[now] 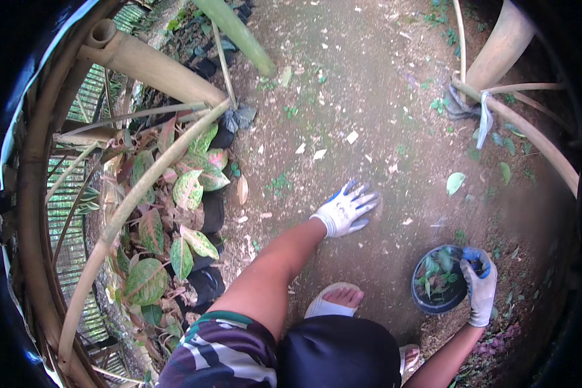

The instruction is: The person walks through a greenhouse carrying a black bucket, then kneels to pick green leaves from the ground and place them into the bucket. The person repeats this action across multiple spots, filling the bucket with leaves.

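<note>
My left hand (345,209), in a white knit glove with blue-grey coated fingers, reaches over the bare soil path (339,160). It is palm down with its fingers spread and holds nothing; whether it presses on the soil is hard to tell. At the lower right, my right hand (481,285), gloved alike, is at the right rim of a dark round basin (436,309). Its thumb and fingers curl around a dark gap, and I cannot tell whether they grip anything. Green leafy cuttings or weeds (436,274) lie inside the basin, close to the fingertips.
Variegated aglaonema plants (189,189) in black polybags (213,211) line the left side. A bamboo rail (140,194) slants before them. Bamboo posts (160,68) stand upper left and upper right (499,48). My sandalled foot (337,298) is below my left hand.
</note>
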